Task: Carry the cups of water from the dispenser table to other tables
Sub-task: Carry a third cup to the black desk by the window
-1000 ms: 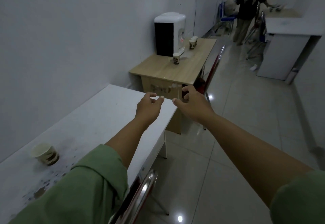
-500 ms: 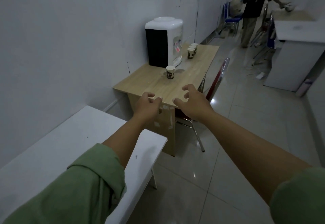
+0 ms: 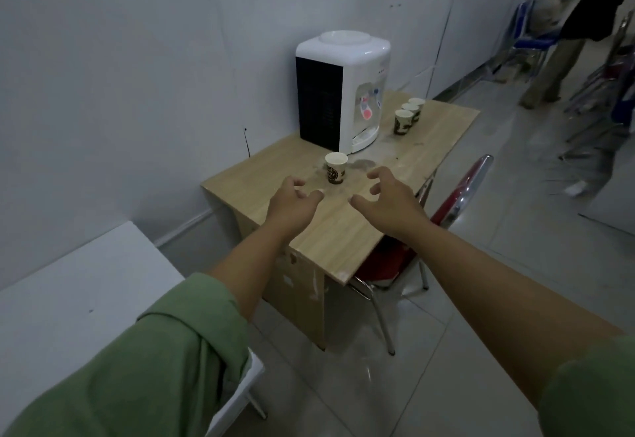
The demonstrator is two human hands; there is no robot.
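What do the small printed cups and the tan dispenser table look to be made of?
Small printed cups, the nearest: likely paper; matte white inside, thin rolled rim, dark printed band.
Tan dispenser table: probably laminated board with a matte wood-grain print; chipped pale corner edge.

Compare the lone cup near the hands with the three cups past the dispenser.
The lone cup stands by itself near the table's front, between the two hands; the three cups stand in a tight row farther back, beyond the dispenser. The lone cup is within closer reach. All are upright paper cups with dark printed bands on the wooden table.
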